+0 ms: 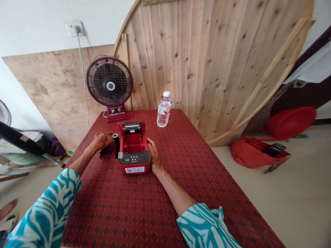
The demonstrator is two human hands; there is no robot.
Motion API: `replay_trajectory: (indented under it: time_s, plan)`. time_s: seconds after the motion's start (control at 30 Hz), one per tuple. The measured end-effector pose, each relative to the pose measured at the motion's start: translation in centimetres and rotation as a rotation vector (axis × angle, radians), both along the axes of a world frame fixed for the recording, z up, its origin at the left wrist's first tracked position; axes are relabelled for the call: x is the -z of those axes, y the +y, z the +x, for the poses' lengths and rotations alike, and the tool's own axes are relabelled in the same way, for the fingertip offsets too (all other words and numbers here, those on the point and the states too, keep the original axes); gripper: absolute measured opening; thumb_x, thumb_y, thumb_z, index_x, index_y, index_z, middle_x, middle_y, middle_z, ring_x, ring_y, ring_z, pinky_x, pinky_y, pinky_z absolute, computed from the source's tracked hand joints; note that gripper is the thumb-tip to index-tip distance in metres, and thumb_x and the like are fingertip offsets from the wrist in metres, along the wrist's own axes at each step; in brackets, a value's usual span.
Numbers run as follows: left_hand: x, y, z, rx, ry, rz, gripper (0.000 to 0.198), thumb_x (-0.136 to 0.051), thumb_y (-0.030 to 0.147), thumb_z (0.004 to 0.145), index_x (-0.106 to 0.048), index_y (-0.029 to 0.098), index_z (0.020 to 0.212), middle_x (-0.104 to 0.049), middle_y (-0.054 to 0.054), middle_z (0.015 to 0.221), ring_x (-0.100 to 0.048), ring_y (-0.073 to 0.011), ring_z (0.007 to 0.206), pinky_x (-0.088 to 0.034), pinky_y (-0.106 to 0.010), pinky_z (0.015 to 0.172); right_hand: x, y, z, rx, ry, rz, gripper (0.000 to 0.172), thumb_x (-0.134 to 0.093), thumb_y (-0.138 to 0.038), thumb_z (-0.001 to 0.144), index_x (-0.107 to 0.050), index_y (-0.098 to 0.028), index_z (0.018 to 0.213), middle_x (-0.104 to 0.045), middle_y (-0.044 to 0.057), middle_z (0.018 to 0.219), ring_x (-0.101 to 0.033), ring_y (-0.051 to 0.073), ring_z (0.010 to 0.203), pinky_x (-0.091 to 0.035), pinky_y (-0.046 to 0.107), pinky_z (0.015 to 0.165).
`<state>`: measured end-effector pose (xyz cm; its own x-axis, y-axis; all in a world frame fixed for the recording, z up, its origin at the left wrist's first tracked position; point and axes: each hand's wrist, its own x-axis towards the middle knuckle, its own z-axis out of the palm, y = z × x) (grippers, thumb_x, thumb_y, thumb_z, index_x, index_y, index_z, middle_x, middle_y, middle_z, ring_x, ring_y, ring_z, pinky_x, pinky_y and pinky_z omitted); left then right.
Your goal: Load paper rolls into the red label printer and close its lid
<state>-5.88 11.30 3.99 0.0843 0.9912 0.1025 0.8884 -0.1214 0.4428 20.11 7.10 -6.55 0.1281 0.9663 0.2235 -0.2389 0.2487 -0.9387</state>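
A small red printer (134, 162) with a dark grey front panel stands on the table, its lid (132, 130) raised and its red inside bare. My right hand (154, 154) is wrapped round the printer's right side, thumb side towards me. To the left of the printer, my left hand (101, 140) has bent fingers whose tips reach a black roll (116, 138) with a white core. Below that hand hangs or lies a crumpled black piece (104, 151), partly covered by it. Whether the fingers pinch the roll or the black piece is hard to see.
The table (124, 213) has a red patterned cover. A red fan (110, 82) stands at its back left, and a clear water bottle (163, 110) at its back right. Wooden boards (196, 62) lean on the wall behind. A red bag (248, 153) lies on the floor at right.
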Motion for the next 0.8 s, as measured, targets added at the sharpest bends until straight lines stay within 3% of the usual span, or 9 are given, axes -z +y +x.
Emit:
replay_trajectory:
  time_s: [0.07, 0.2, 0.27, 0.4, 0.47, 0.6, 0.7, 0.8]
  plan:
    - [0.0, 0.2, 0.6, -0.007, 0.002, 0.001, 0.028, -0.066, 0.028, 0.069, -0.070, 0.025, 0.096, -0.075, -0.006, 0.109, -0.060, -0.0327, 0.118, -0.033, -0.051, 0.108, 0.1, 0.1, 0.0, 0.003, -0.001, 0.005, 0.044, -0.048, -0.051, 0.088, -0.061, -0.026, 0.122, -0.062, 0.004, 0.131, -0.051, 0.023, 0.127, -0.037, 0.044, 0.110]
    - [-0.6, -0.6, 0.6, -0.008, -0.071, 0.018, 0.027, -0.060, 0.037, 0.071, -0.064, 0.021, 0.093, -0.074, -0.008, 0.105, -0.065, -0.0285, 0.106, -0.048, -0.040, 0.093, -0.1, 0.1, -0.1, 0.018, -0.008, 0.013, 0.042, -0.049, -0.049, 0.088, -0.063, -0.027, 0.120, -0.063, 0.003, 0.129, -0.054, 0.023, 0.124, -0.037, 0.042, 0.110]
    - [-1.4, -1.3, 0.1, -0.007, -0.240, 0.049, 0.031, -0.058, 0.041, 0.071, -0.058, 0.020, 0.093, -0.073, -0.007, 0.097, -0.068, -0.0250, 0.093, -0.053, -0.034, 0.080, -0.2, 0.0, -0.1, 0.021, -0.006, 0.011, 0.040, -0.049, -0.047, 0.088, -0.063, -0.027, 0.119, -0.064, 0.003, 0.128, -0.054, 0.023, 0.123, -0.037, 0.042, 0.110]
    - [-4.4, -3.5, -0.8, 0.012, -0.782, 0.141, 0.040, -0.068, 0.041, 0.061, -0.052, 0.021, 0.091, -0.069, -0.001, 0.079, -0.065, -0.0179, 0.066, -0.052, -0.027, 0.059, -0.5, -0.1, 0.0, 0.015, -0.012, -0.018, 0.040, -0.048, -0.045, 0.088, -0.063, -0.027, 0.120, -0.064, 0.003, 0.128, -0.055, 0.023, 0.121, -0.038, 0.042, 0.109]
    - [-6.0, -5.0, -0.3, 0.029, -0.850, 0.136, 0.042, -0.071, 0.042, 0.063, -0.055, 0.022, 0.096, -0.069, -0.001, 0.080, -0.064, -0.0170, 0.063, -0.052, -0.028, 0.058, -0.5, -0.1, 0.0, 0.012, -0.014, -0.020, 0.039, -0.048, -0.044, 0.088, -0.062, -0.027, 0.121, -0.064, 0.003, 0.128, -0.055, 0.023, 0.121, -0.039, 0.043, 0.108]
    - [-7.4, -7.2, 2.8, 0.154, -0.684, 0.045, 0.045, -0.074, 0.045, 0.066, -0.065, 0.020, 0.102, -0.072, -0.005, 0.088, -0.067, -0.0214, 0.074, -0.055, -0.033, 0.067, -0.4, 0.0, -0.1, 0.018, -0.005, 0.004, 0.039, -0.049, -0.047, 0.088, -0.063, -0.028, 0.120, -0.064, 0.002, 0.128, -0.053, 0.022, 0.122, -0.038, 0.042, 0.109]
    - [-6.9, -7.4, 5.9, 0.343, -0.322, 0.026, 0.039, -0.070, 0.044, 0.073, -0.070, 0.021, 0.104, -0.074, -0.005, 0.100, -0.068, -0.0233, 0.091, -0.053, -0.034, 0.084, -0.4, 0.1, -0.1, 0.013, -0.018, 0.026, 0.041, -0.048, -0.049, 0.089, -0.063, -0.027, 0.120, -0.064, 0.003, 0.127, -0.053, 0.022, 0.123, -0.037, 0.042, 0.110]
    - [-6.1, -6.4, 8.3, 0.422, -0.023, 0.044, 0.034, -0.064, 0.039, 0.081, -0.069, 0.025, 0.111, -0.073, -0.003, 0.111, -0.067, -0.0220, 0.101, -0.050, -0.033, 0.092, -0.4, 0.1, -0.2, 0.008, -0.020, 0.052, 0.040, -0.047, -0.048, 0.090, -0.063, -0.027, 0.120, -0.064, 0.003, 0.125, -0.053, 0.021, 0.122, -0.036, 0.041, 0.111]
